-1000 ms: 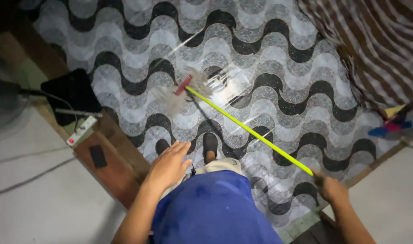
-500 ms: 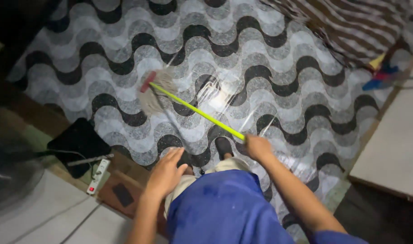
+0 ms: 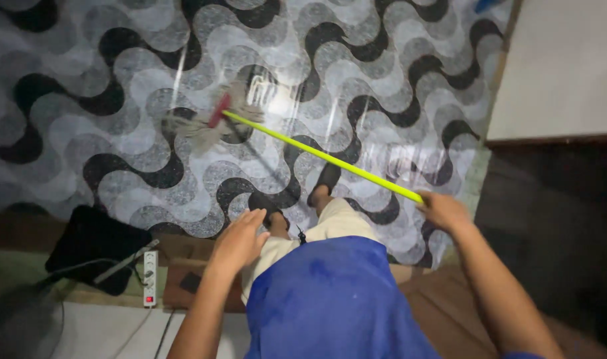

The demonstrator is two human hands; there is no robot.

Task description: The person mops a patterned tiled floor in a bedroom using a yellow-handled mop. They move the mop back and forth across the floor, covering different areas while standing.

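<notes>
One hand on a mop, the other free.

The right hand (image 3: 443, 211) is closed around the end of the yellow mop handle (image 3: 320, 157), which slants toward ten o'clock to the mop head (image 3: 209, 123) on the wavy black-and-white floor (image 3: 84, 73). The left hand (image 3: 240, 240) hangs open, holding nothing, above a power strip (image 3: 150, 277) at its eight o'clock.
</notes>
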